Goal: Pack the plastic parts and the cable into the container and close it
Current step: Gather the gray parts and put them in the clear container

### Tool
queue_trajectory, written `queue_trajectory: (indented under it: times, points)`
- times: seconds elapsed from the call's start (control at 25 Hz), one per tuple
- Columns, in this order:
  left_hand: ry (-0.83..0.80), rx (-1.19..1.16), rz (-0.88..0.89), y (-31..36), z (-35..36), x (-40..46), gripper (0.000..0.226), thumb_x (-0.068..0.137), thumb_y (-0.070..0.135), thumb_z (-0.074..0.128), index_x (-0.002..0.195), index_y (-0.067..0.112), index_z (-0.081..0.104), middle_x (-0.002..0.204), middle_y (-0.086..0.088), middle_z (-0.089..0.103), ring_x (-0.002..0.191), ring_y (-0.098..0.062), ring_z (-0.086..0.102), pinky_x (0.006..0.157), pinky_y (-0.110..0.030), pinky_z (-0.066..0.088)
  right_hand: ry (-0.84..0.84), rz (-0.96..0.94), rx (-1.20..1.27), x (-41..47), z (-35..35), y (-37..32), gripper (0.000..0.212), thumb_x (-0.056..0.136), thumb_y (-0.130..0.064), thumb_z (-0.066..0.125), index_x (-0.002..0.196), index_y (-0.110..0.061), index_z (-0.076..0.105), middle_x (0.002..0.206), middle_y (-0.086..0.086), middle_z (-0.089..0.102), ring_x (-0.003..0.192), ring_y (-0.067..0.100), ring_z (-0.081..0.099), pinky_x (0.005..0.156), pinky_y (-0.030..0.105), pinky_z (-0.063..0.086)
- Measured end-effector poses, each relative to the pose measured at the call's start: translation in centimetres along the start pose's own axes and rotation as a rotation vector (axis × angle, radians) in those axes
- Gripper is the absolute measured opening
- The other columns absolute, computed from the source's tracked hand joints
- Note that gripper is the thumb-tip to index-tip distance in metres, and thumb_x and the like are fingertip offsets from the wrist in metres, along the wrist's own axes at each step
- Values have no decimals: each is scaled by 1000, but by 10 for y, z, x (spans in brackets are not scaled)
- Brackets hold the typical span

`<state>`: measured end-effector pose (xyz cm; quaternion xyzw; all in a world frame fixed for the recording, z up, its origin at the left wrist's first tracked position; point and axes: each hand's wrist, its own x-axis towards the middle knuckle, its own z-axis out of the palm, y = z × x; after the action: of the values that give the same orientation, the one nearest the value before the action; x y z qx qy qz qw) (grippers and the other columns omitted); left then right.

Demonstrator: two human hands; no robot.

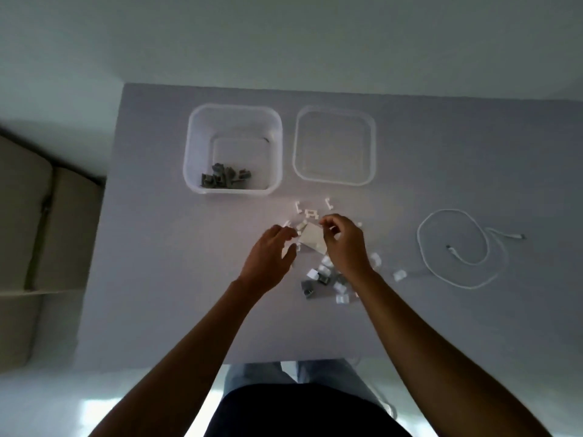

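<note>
A grey table (157,279) carries a container (232,187), lid (335,179), scattered plastic parts (325,275) and coiled cable (454,247).

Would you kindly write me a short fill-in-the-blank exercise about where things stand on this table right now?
1. The container already holds a few ____ plastic parts.
2. The lid lies flat on the table, to the ____ of the container.
3. The white cable lies coiled on the ____.
4. The right hand pinches a pale flat ____.

Missing words: grey; right; table; piece
</note>
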<state>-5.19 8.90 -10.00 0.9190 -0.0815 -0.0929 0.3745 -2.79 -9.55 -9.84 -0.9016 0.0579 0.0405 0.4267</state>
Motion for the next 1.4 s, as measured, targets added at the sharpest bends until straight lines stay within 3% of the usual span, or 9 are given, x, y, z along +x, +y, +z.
queue_trajectory:
  times: [0.08, 0.16, 0.4, 0.6, 0.72, 0.84, 1.04, 1.24, 1.4]
  points:
    - [-150, 15, -19, 10, 35, -24, 27, 92, 18, 60, 119, 21, 59, 127, -3, 58, 108, -21, 59, 91, -31, 51, -36, 89, -68, -36, -14, 37, 18, 89, -1, 60, 100, -13, 68, 100, 4, 69, 87, 15, 62, 76, 8, 42]
    - [-199, 77, -40, 20, 59, -38, 29, 91, 20, 60, 119, 22, 56, 130, -5, 55, 114, -23, 56, 93, -34, 50, -23, 135, -99, -62, -23, 66, 24, 85, 3, 61, 103, -11, 69, 105, 8, 69, 96, 23, 64, 83, 19, 46]
    - [-159, 167, -257, 49, 107, -60, 35, 86, 34, 68, 109, 12, 52, 106, -10, 57, 90, -28, 60, 69, -31, 46, -50, 175, -178, -110, -37, 104, 24, 90, -33, 68, 103, -13, 66, 103, 9, 68, 97, 25, 62, 80, 35, 54]
    - [-99, 130, -284, 53, 119, -68, 23, 90, 22, 65, 108, 9, 60, 105, -11, 57, 86, -26, 60, 70, -28, 45, -42, 149, -318, -110, -32, 101, 28, 87, -33, 70, 107, -15, 65, 107, 9, 69, 102, 28, 62, 83, 38, 52]
    - [-53, -45, -392, 49, 119, -70, 22, 86, 16, 71, 105, 10, 62, 101, -8, 59, 82, -20, 59, 68, -25, 47, -96, 134, -353, -111, -31, 105, 33, 84, -31, 71, 112, -17, 62, 109, 9, 66, 104, 29, 59, 84, 39, 51]
    - [-48, -597, -690, 54, 110, -66, 14, 91, 12, 65, 104, 10, 61, 98, -14, 64, 78, -24, 66, 60, -29, 57, -123, 50, -363, -111, -31, 111, 38, 83, -27, 71, 118, -18, 61, 114, 11, 63, 107, 31, 56, 85, 40, 50]
    - [-91, -1222, -880, 54, 91, -73, 19, 91, 1, 42, 92, 8, 59, 80, -11, 58, 70, -22, 61, 58, -29, 53, -159, 50, -254, -110, -23, 108, 11, 90, -24, 62, 96, -14, 62, 98, 7, 64, 92, 25, 60, 72, 31, 47]
    - [-96, -1372, -905, 58, 84, -75, 12, 72, 8, 40, 71, 12, 52, 73, -6, 47, 52, -15, 34, 43, -21, 21, -153, -12, 15, -123, -31, 102, 34, 89, -51, 49, 86, -17, 52, 76, -1, 58, 67, 15, 57, 58, 26, 46]
    - [-81, -1227, -934, 60, 86, -69, 26, 90, 26, 42, 67, 16, 49, 63, -1, 43, 46, -11, 29, 42, -21, 19, -142, -151, -62, -126, -28, 98, 35, 97, -39, 33, 84, -13, 54, 74, -3, 52, 64, 15, 52, 57, 29, 42]
